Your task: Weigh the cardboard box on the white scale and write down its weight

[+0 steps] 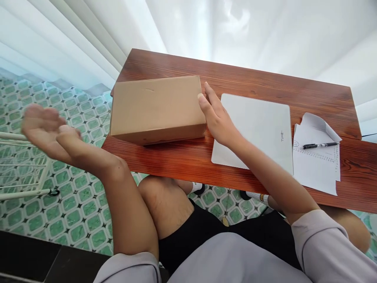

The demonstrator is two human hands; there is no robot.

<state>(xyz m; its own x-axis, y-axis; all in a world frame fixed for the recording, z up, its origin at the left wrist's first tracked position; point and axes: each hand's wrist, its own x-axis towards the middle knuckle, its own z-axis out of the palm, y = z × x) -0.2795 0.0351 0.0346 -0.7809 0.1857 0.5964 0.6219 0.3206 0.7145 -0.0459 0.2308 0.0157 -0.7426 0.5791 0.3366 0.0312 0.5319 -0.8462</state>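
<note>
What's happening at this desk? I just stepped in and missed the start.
A seated person rests their right hand against the right end of a closed cardboard box lying on the left part of a wooden table. Their left hand is open and blurred, out over the tiled floor, holding nothing. Beside the box lies a white mat, then papers with a pen on them.

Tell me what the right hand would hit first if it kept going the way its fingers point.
The right hand already has its fingertips at the right end of the cardboard box, so the box comes first. Whether they press on it or just brush it is hard to tell.
</note>
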